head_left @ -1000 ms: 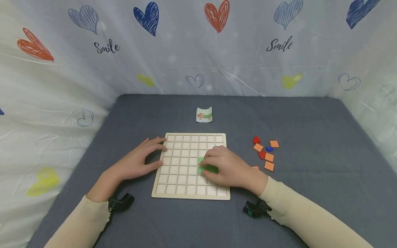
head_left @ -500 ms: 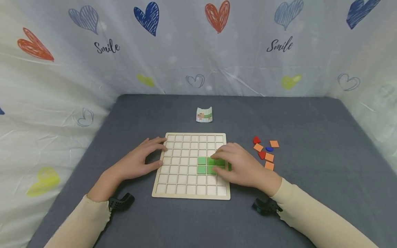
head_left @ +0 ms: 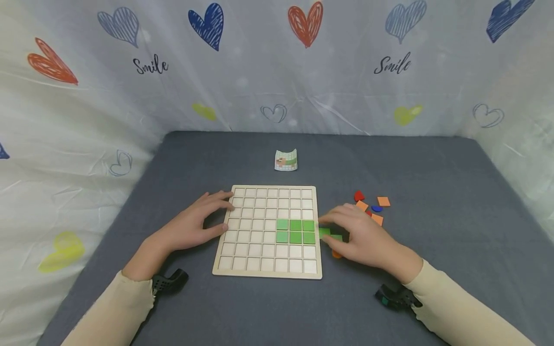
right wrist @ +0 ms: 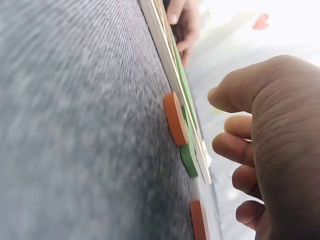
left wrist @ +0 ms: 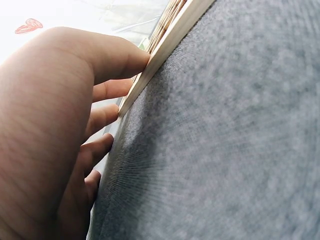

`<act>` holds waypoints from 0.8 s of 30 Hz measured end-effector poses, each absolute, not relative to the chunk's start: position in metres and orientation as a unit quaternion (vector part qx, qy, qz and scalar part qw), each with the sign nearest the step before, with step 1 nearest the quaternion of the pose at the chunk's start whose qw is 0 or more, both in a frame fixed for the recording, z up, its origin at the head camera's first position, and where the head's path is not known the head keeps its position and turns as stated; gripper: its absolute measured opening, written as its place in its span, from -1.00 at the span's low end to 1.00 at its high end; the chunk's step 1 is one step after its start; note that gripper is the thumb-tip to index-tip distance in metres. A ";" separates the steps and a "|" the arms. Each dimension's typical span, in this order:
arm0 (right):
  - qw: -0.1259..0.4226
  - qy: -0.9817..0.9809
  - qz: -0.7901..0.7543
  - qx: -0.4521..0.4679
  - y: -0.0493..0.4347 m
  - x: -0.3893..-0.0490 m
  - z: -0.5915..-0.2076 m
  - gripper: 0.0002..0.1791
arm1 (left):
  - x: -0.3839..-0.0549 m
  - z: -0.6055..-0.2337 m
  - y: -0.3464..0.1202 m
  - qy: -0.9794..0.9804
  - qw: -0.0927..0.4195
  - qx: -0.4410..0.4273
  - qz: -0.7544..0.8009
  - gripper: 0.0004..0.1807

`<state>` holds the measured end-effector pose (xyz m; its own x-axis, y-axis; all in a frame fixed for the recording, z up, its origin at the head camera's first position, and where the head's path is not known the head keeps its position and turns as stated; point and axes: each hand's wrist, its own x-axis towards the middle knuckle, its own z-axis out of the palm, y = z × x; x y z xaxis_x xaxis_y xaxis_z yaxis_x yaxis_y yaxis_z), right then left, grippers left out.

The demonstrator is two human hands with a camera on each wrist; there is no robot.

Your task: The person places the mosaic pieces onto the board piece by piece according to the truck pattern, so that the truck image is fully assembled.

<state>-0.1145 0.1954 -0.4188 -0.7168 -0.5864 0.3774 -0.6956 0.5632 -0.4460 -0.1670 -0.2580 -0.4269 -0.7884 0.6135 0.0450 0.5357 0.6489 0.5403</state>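
Observation:
A wooden grid board (head_left: 266, 277) lies on the table, with a block of several green square tiles (head_left: 295, 231) set in its right-hand cells. Along the board's left edge my left hand (head_left: 196, 223) rests, thumb and fingertips touching the rim. My right hand (head_left: 363, 235) hovers just past the right edge, above loose green tiles (head_left: 324, 232) and an orange piece (head_left: 336, 254). In the right wrist view its bent thumb and fingers stand apart, with nothing seen between them. That view also shows a loose orange piece (right wrist: 175, 120) beside the board's edge.
Right of the board lie orange squares (head_left: 383, 201), red pieces (head_left: 358, 195) and a blue piece (head_left: 377, 208), some partly behind the right hand. A small picture card (head_left: 286, 160) with a grid pattern lies behind the board. A printed curtain (head_left: 242, 72) encloses the table.
My right hand has moved right, off the green tiles on the board to the loose pieces beside it. More of the green tiles are uncovered. The left hand has stayed in place.

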 end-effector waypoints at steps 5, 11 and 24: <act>0.096 -0.883 0.285 0.360 0.203 -0.114 -0.421 -0.67 | -0.167 -0.426 -0.258 0.907 0.073 0.314 0.272 -0.49; 0.076 -0.903 0.267 0.327 0.198 -0.113 -0.423 -0.66 | -0.167 -0.426 -0.258 0.907 0.074 0.314 0.271 -0.48; 0.053 -0.919 0.251 0.300 0.193 -0.112 -0.427 -0.74 | -0.166 -0.426 -0.257 0.905 0.073 0.318 0.273 -0.49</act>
<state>-0.1123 0.1932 -0.4270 -0.8140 -0.5255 0.2475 -0.5783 0.6931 -0.4303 -0.1659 -0.2572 -0.4256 -0.7871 0.6154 0.0420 0.5359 0.6485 0.5406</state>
